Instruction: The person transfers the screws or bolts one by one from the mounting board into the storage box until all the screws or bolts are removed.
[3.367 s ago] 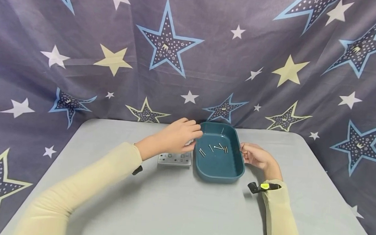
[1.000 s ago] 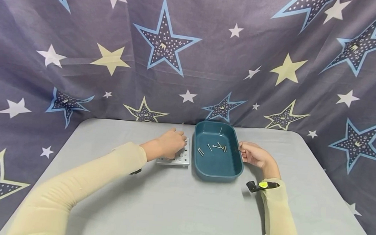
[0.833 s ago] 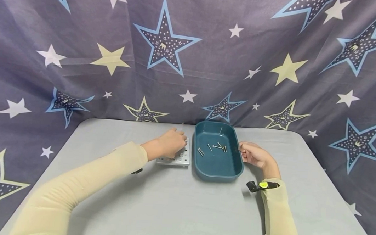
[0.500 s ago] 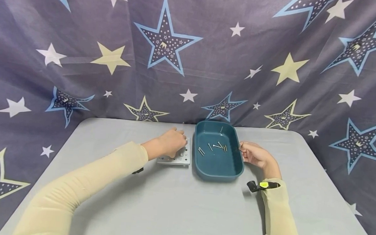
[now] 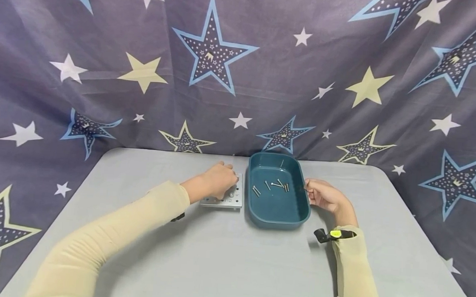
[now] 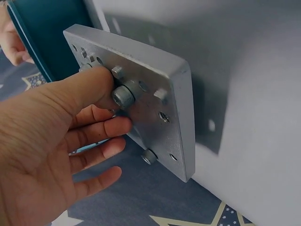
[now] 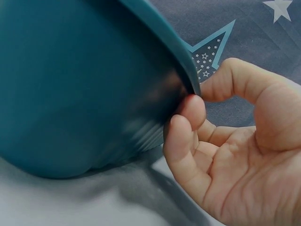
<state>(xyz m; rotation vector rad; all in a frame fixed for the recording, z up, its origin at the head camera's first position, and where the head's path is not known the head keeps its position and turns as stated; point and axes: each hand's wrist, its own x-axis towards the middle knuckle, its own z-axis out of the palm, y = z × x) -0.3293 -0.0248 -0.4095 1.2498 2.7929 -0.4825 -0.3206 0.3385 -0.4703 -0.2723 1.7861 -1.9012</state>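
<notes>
In the head view, my left hand [image 5: 217,179] is over a silver metal plate [image 5: 238,197] with holes. Seen from the left wrist, its thumb and index finger pinch at a socket-head bolt [image 6: 124,97] standing out of the plate's face; the other fingers are spread loosely below, and the thumb hides part of the grip. Smaller bolts, such as a hex bolt [image 6: 117,72], and a cylindrical head [image 6: 149,156] also stick out of it. My right hand [image 5: 324,195] pinches the right rim of a teal tray [image 7: 70,103] between thumb and fingers. Several screws [image 5: 276,184] lie inside the tray.
The tray stands just right of the plate, near the back edge of a grey-covered table [image 5: 224,264]. Behind the table hangs a purple-grey curtain [image 5: 274,74] with stars. A black strap with a yellow tag [image 5: 335,234] is on the right wrist.
My left hand has come down and slightly left from beside the tray's left rim onto the plate, where it stays with small finger shifts. The right hand keeps its hold on the rim.
</notes>
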